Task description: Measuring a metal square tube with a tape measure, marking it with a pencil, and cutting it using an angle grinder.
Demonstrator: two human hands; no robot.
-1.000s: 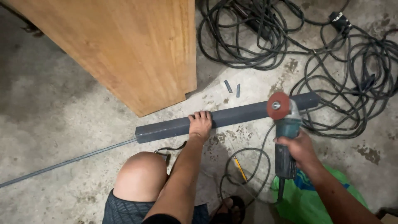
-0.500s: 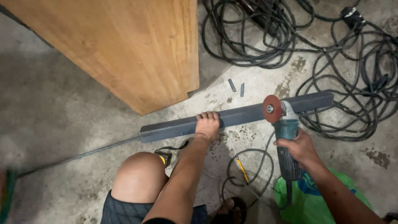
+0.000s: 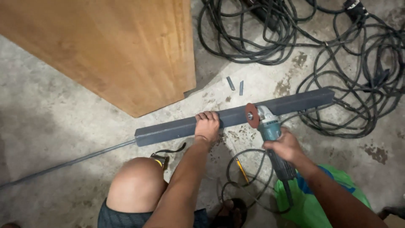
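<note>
Nearest the camera: bent knee; beside it a green plastic bag on the concrete floor. Right hand wrapped around the body of an angle grinder, its reddish disc against the grey square steel tube; left hand clamped over the tube, which lies flat on the floor. Beyond: two small metal offcuts, a tilted wooden panel, tangled black cables.

Left hand pressed palm-down, fingers curled; right hand clenched.
</note>
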